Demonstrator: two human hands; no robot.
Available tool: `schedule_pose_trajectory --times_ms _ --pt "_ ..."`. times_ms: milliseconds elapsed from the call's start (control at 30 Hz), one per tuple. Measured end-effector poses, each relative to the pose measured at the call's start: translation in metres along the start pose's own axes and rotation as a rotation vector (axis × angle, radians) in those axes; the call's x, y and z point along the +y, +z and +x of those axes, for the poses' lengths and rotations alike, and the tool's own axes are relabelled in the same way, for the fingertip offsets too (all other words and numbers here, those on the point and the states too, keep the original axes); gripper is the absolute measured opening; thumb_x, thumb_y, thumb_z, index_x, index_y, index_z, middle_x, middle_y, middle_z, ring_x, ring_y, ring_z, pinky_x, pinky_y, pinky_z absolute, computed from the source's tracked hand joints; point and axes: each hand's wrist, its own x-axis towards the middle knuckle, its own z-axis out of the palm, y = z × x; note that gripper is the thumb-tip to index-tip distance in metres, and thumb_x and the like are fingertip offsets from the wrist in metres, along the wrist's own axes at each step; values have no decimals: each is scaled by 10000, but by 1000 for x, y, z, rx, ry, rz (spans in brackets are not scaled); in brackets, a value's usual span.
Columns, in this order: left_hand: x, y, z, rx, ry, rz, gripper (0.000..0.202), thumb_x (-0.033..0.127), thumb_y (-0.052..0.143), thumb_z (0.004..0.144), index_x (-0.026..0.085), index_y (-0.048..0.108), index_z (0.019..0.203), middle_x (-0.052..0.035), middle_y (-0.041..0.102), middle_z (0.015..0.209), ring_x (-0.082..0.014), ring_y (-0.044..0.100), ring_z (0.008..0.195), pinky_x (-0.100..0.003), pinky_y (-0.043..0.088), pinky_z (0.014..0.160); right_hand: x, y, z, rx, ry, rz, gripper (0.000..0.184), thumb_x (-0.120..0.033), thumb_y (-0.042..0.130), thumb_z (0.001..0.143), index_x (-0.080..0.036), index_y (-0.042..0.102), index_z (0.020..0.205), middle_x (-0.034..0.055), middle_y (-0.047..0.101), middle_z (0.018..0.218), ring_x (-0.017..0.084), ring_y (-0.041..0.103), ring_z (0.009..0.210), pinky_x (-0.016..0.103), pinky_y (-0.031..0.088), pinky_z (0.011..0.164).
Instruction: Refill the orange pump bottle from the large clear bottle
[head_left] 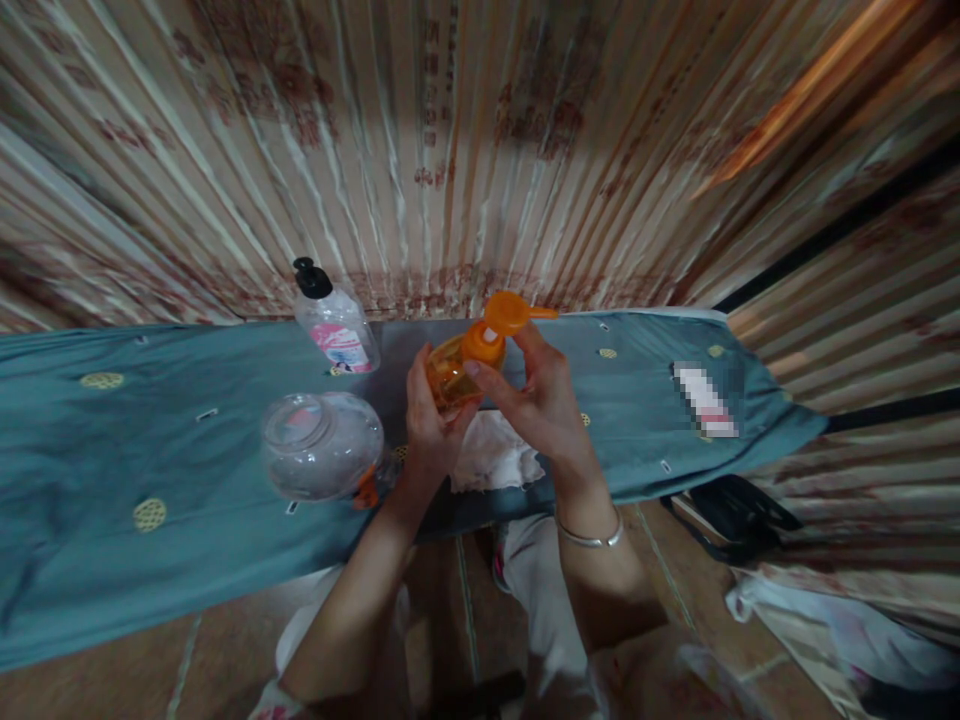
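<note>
An orange pump bottle (448, 378) is held up over the middle of the table, tilted to the upper right. My left hand (433, 420) wraps round its see-through amber body. At the neck, my right hand (536, 395) grips the orange pump top (508, 314) with thumb and fingers; its spout points right. Below the hands lies a crumpled white cloth (496, 455). To the left, a clear bottle with a black pump (337, 325) and a pink label stands upright. Nearer me, a round clear plastic jar (322, 447) lies on its side, an orange piece (366, 488) by its end.
A teal patterned cloth (210, 460) covers the long table. A blurred-out white and pink item (705, 400) lies at the right end. Pleated curtains (420, 150) hang close behind the table and on the right. A black bag (731, 515) sits on the tiled floor.
</note>
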Motion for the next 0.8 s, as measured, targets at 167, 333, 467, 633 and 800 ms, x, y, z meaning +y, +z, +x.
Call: schedule_pose_trajectory --times_ms 167,333,467,633,800 --pt "1 2 -1 -9 -32 -32 892 564 744 876 187 335 1572 -241 502 1507 -366 556 1379 -544 496 1106 -2 1 0 31 12 2 462 -574 780 825 -284 696 1174 58 751 1188 281 686 1177 464 543 1089" --pt "3 2 1 16 5 5 868 564 744 876 179 371 1558 -227 532 1484 -347 568 1371 -509 476 1134 -1 2 0 98 79 -32 445 -568 800 811 -263 697 1119 60 755 1149 282 693 1133 456 561 1055" --pt "3 1 1 13 9 5 865 541 748 878 177 367 1563 -229 539 1477 -353 566 1372 -513 474 1132 -1 -2 0 16 57 -7 340 -533 757 856 -347 711 1137 17 763 1142 269 700 1095 443 566 1053" --pt "1 2 0 13 11 0 877 566 740 880 175 353 1564 -245 515 1498 -358 566 1370 -512 489 1116 -2 -2 0 24 35 15 428 -543 777 824 -310 697 1174 36 752 1207 272 683 1154 455 527 1102" --pt "4 2 1 4 -4 -1 873 573 733 881 185 353 1565 -228 523 1489 -354 576 1359 -501 490 1120 -3 0 1 118 72 -8 417 -554 808 790 -271 705 1078 50 760 1121 274 706 1079 481 536 1091"
